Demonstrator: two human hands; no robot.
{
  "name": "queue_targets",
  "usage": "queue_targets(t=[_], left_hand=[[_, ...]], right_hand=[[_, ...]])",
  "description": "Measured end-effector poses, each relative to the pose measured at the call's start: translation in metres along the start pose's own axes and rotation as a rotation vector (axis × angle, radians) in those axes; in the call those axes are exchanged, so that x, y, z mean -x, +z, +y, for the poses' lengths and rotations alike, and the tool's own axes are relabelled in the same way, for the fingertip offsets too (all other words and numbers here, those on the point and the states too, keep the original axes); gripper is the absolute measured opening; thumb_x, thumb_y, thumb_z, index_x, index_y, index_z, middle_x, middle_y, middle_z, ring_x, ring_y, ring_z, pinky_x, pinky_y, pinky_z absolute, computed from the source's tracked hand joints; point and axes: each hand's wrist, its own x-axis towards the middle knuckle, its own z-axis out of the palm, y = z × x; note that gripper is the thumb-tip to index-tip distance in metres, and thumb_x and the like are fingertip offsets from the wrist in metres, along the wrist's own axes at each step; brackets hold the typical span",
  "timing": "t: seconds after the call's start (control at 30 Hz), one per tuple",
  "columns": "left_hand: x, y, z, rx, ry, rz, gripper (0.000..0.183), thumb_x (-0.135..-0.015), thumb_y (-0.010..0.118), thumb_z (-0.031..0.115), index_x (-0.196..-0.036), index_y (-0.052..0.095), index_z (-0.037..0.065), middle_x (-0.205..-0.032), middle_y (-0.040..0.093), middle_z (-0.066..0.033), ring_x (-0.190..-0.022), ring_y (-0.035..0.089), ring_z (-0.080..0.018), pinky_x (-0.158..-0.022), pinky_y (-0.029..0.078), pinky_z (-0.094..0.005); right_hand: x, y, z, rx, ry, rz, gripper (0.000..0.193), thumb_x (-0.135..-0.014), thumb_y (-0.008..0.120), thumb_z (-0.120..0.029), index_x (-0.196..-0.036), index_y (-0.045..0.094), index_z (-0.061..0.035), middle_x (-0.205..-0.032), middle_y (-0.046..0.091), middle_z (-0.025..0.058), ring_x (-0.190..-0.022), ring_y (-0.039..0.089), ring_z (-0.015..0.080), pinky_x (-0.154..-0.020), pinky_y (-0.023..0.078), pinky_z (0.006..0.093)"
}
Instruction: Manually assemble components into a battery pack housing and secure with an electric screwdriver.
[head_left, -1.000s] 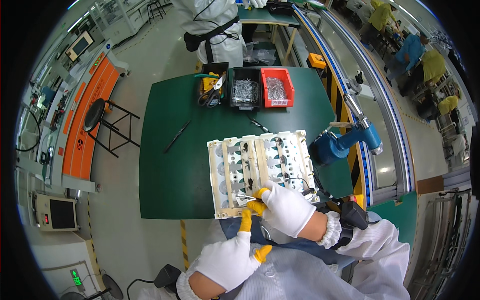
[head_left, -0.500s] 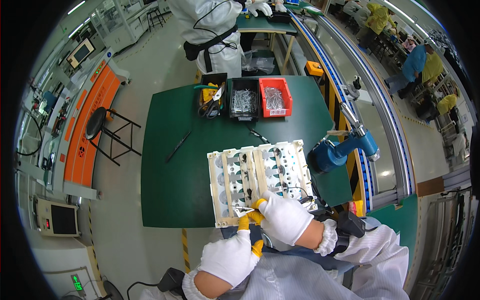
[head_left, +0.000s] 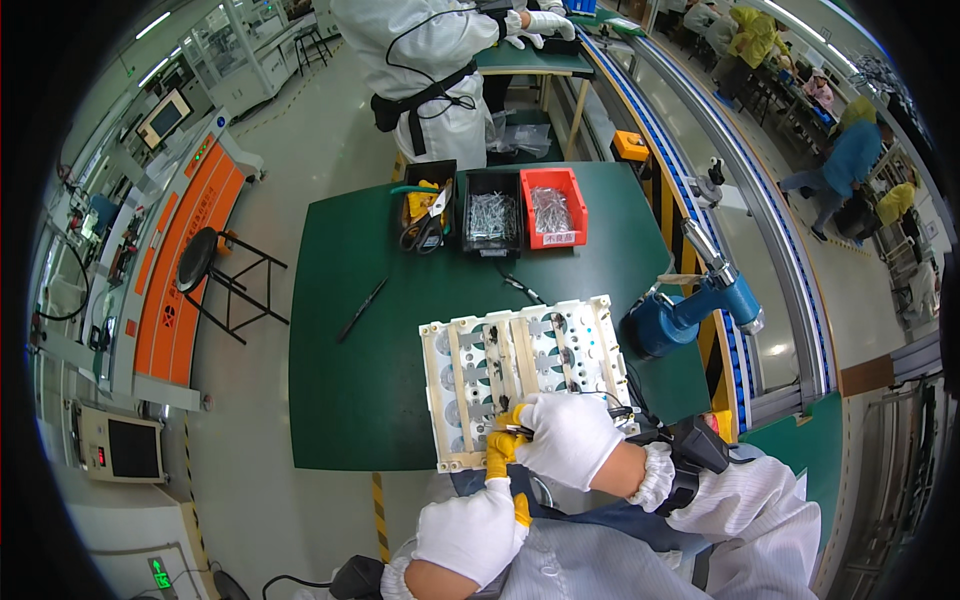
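Observation:
A white frame-like battery tray with beige strips, round openings and grey metal tabs lies at the near edge of the green table. My right hand, gloved white with yellow fingertips, bends over its near edge. Its fingers are closed around a small dark piece that I cannot make out. Just below, my left hand, gloved alike, reaches up from the lower edge. Its yellow fingertips are pinched close against the right fingers, and what they hold is hidden. Thin dark wires run over the tray's right side beside my right hand.
On the green table stand a black bin of scissors and tools, a black bin of metal pins and a red bin. A dark pen-like tool lies left, tweezers behind the tray, and a blue powered tool right.
The small white piece at my left fingertips no longer shows; a dark piece shows at my right fingers. My left hand has shifted slightly right. The whole view has dropped a little.

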Motion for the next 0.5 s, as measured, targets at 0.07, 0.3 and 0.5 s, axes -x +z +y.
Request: queue_targets(t=[0.07, 0.3, 0.5], left_hand=[[-0.001, -0.003, 0.002, 0.001, -0.005, 0.0, 0.052, -0.093, 0.062, 0.044, -0.114, 0.062, -0.003, -0.062, 0.067, -0.0106, -0.051, 0.068, -0.0287, -0.049, 0.055, -0.0449], [-0.002, 0.0, -0.002, -0.018, 0.0, -0.005, 0.052, -0.094, 0.061, 0.043, -0.116, 0.062, -0.004, -0.06, 0.066, -0.0089, -0.048, 0.066, -0.028, -0.047, 0.054, -0.0437], [0.006, 0.003, -0.007, -0.035, 0.042, 0.07, 0.047, -0.093, 0.062, 0.041, -0.108, 0.063, -0.003, -0.057, 0.064, -0.0082, -0.047, 0.065, -0.0277, -0.046, 0.052, -0.0438]], right_hand=[[-0.003, 0.003, 0.006, 0.02, -0.017, 0.007, 0.02, -0.082, 0.074, -0.027, -0.092, 0.075, -0.0092, -0.085, 0.071, 0.0148, -0.079, 0.07, 0.0347, -0.071, 0.057, 0.042], [-0.009, 0.005, 0.012, -0.05, -0.082, -0.004, 0.021, -0.08, 0.076, -0.028, -0.092, 0.075, -0.011, -0.079, 0.071, 0.0148, -0.076, 0.07, 0.0354, -0.068, 0.057, 0.0433], [-0.014, 0.008, 0.003, -0.024, -0.045, -0.009, 0.02, -0.077, 0.076, -0.028, -0.089, 0.076, -0.0115, -0.077, 0.071, 0.0158, -0.074, 0.07, 0.0367, -0.067, 0.057, 0.044]])
